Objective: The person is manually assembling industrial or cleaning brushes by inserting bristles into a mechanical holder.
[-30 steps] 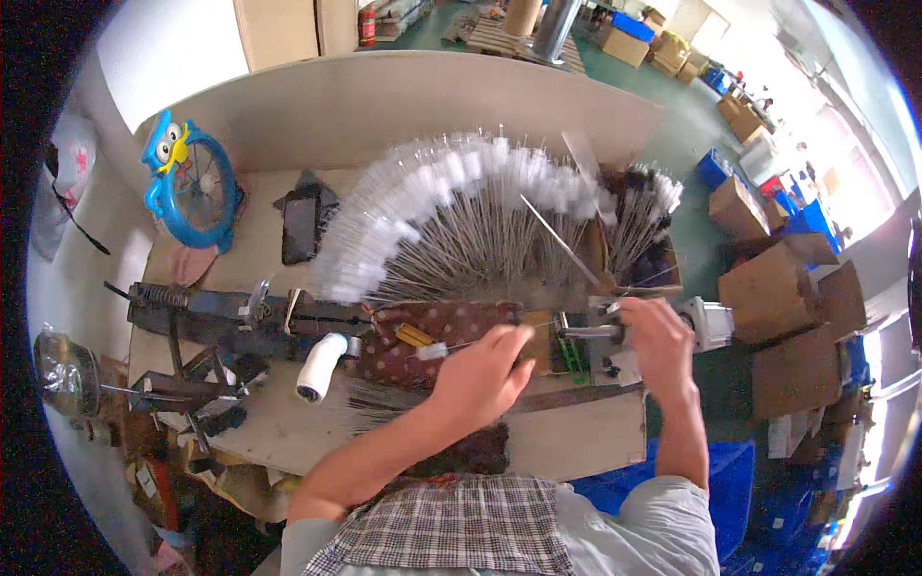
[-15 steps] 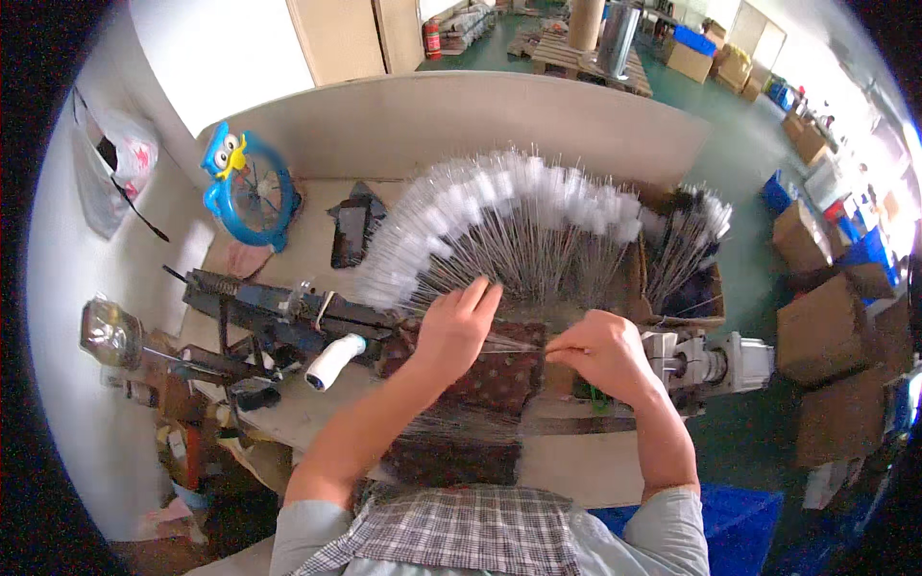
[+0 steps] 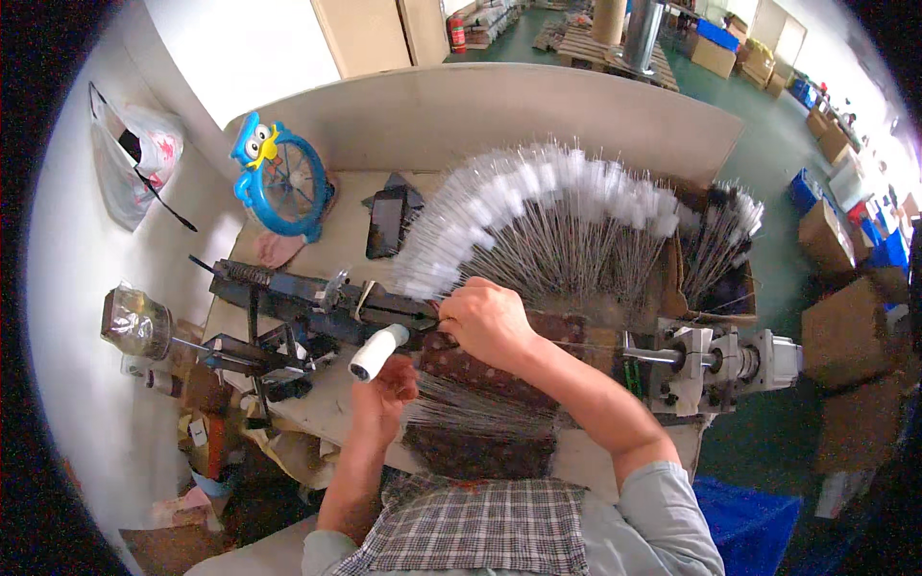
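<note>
White handle (image 3: 377, 353) sits beside your curled left hand (image 3: 382, 392); your right hand (image 3: 488, 319) is at the black fixture (image 3: 298, 298); you cannot tell either grip's contents.

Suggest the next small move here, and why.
Probably close the left hand around the white handle: its curled fingers are right beside that handle, while the right hand has its fingertips at the right end of the dark bench fixture. What those fingertips pinch, if anything, is hidden.

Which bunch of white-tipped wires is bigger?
The wide fan just beyond the right hand; the other bunch, much narrower, stands in a cardboard box at right.
</note>
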`<state>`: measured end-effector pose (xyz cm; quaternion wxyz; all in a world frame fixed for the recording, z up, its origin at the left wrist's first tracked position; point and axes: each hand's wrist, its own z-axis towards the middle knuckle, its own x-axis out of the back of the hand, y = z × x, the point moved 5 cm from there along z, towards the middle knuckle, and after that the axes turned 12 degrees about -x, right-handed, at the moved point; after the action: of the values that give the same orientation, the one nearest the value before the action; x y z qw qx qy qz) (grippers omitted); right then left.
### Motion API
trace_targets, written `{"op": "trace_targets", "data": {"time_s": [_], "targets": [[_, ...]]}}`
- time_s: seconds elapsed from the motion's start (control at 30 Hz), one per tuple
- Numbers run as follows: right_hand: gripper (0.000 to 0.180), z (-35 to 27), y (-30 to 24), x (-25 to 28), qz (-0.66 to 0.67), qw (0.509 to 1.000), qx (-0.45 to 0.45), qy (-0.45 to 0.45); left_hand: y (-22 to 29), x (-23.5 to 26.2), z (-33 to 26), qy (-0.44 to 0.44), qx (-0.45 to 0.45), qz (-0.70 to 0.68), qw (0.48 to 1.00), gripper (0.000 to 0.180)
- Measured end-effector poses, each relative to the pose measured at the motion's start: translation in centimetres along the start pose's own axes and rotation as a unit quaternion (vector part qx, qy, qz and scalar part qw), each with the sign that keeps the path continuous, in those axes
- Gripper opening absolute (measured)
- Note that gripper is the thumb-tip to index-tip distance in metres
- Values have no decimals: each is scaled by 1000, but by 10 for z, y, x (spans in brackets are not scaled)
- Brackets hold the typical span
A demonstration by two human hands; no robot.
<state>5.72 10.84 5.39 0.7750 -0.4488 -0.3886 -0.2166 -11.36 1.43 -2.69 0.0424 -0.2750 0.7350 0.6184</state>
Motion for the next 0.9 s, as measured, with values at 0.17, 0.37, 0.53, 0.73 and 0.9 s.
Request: {"op": "trace_targets", "data": {"time_s": [0.17,0.37,0.53,0.73,0.9], "targets": [[12,1,-1,-2,-59,997,-32,-30,5,-58,0,-126,-47,125,983,40],[10,-8,-2,14,-44,999,-26,-17,-7,-50,17,-169,-107,503,841,32],[14,-44,-3,53,10,995,23,94,-28,-58,12,-132,-58,119,982,25],[23,-75,28,5,49,998,-35,22,-48,-59,11,-125,-77,195,970,9],[26,-63,42,-40,-18,998,-58,-18,-18,-61,11,-173,-48,433,883,19]]}}
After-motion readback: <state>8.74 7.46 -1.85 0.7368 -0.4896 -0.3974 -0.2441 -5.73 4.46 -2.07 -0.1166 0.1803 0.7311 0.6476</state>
